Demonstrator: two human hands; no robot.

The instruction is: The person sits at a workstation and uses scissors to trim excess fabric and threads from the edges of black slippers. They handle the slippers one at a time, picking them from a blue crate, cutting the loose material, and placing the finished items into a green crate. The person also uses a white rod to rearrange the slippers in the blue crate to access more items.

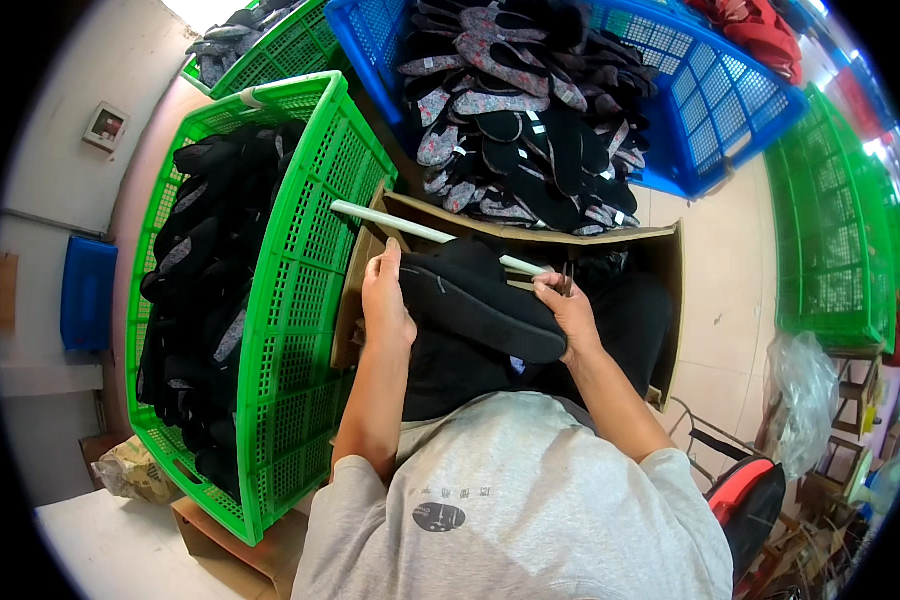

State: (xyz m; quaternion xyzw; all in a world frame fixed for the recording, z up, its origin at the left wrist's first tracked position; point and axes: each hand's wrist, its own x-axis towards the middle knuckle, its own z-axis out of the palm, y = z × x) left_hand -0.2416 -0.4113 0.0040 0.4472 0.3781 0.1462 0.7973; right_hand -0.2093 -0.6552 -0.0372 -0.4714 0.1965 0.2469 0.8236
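Observation:
In front of my lap I hold a black cloth slipper (pixel 485 310) between both hands, its dark sole turned toward me. My left hand (pixel 383 295) grips its left end, thumb pointing up and fingers mostly hidden behind it. My right hand (pixel 573 318) is closed at the right end. Between the right thumb and fingers stick up thin metal prongs, apparently small thread snips (pixel 568 278). A white bar (pixel 395 222) runs behind the slipper and is partly hidden by it. Beyond the bar, a large pile of black and grey-patterned slippers (pixel 530 125) is heaped.
A green crate (pixel 300 300) full of black slippers stands close on my left. A blue crate (pixel 735 105) lies beyond the pile. Cardboard (pixel 630 236) edges surround my lap. Stacked green crates (pixel 835 230), a clear plastic bag (pixel 802 400) and a red-and-black seat-like object (pixel 745 505) are on the right.

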